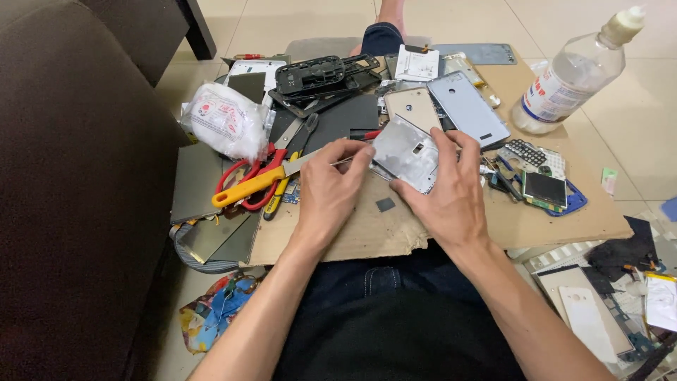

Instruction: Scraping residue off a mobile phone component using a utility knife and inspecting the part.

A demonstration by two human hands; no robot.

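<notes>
My right hand (446, 194) grips a silver metal phone plate (407, 149) by its right side and lower edge and tilts it up off the cardboard sheet (557, 224) on my lap. My left hand (326, 189) is pinched at the plate's left edge, with a thin metal tool (341, 161) showing between its fingers. A small black square chip (385, 204) lies on the cardboard between my hands. Just left of my left hand lie a yellow-handled knife (248, 186) and red-handled scissors (240, 171).
Phone parts crowd the far side: a black frame (319, 73), a gold cover (413, 106), a grey back cover (470, 109), a keypad (530, 152), a small screen module (544, 189). A white bag (226, 120) sits left, a clear bottle (572, 76) right, a brown sofa (70, 176) far left.
</notes>
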